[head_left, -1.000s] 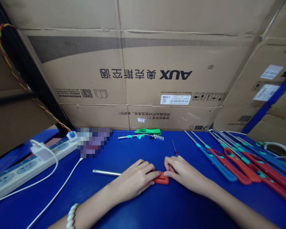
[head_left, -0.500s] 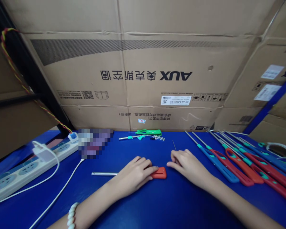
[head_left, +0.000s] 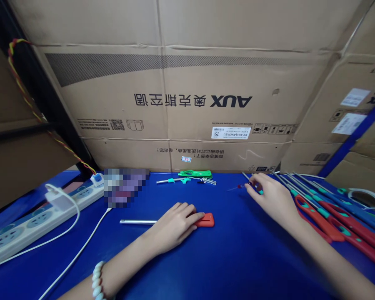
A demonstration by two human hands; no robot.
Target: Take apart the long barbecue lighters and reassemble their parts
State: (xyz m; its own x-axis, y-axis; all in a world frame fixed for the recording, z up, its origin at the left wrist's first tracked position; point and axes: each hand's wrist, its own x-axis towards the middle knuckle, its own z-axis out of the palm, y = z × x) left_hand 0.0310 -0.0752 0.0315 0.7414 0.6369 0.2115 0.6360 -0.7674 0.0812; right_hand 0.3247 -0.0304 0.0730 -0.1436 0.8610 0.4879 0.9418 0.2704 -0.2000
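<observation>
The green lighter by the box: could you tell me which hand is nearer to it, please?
Right. The right hand is beside the green lighter, off to its right; the left hand lies nearer the camera, on the red lighter.

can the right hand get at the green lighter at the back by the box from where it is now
Probably yes. The right hand is near the back of the blue table, and the table between it and the green lighter looks bare except for a small red-tipped tool near its fingertips.

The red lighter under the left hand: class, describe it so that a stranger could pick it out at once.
Start at the blue table below the AUX carton. At its middle the left hand rests on a red lighter with a steel tube pointing left. It lies alone, unlike the row of lighters at the right.
</observation>
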